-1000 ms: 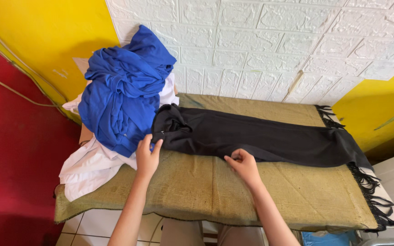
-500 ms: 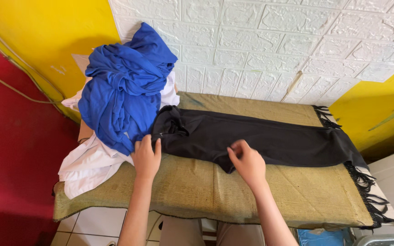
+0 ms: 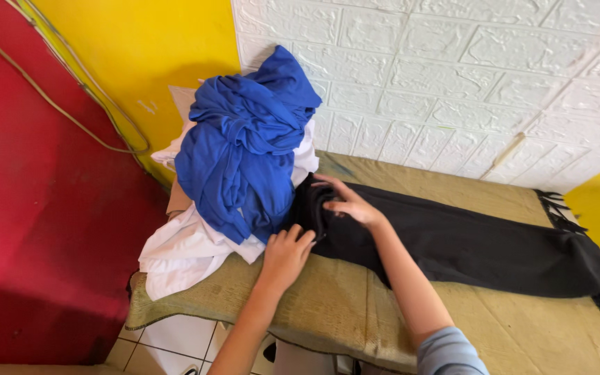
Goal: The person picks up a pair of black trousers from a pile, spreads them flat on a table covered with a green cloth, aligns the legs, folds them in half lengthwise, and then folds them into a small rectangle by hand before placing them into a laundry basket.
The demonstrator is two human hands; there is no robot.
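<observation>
A long black garment [image 3: 467, 246] lies flat across a table draped in an olive cloth [image 3: 355, 312]. Its left end reaches a heap of clothes. My right hand [image 3: 350, 203] rests flat on that left end, fingers spread and pointing left. Just in front of it, my left hand [image 3: 286, 255] has its fingers curled over the garment's near corner. The right end of the garment runs to the table's right edge, beside a black fringe [image 3: 557, 208].
A crumpled blue cloth [image 3: 244, 146] sits on white cloth [image 3: 189, 253] at the table's left end, touching the black garment. A white brick-pattern wall [image 3: 453, 76] stands behind. On the left are a red wall [image 3: 43, 208], a yellow wall and a thin cable [image 3: 64, 114].
My right hand has moved left along the black garment, from its near edge at the middle to its left end. My left hand has stayed at the near left corner.
</observation>
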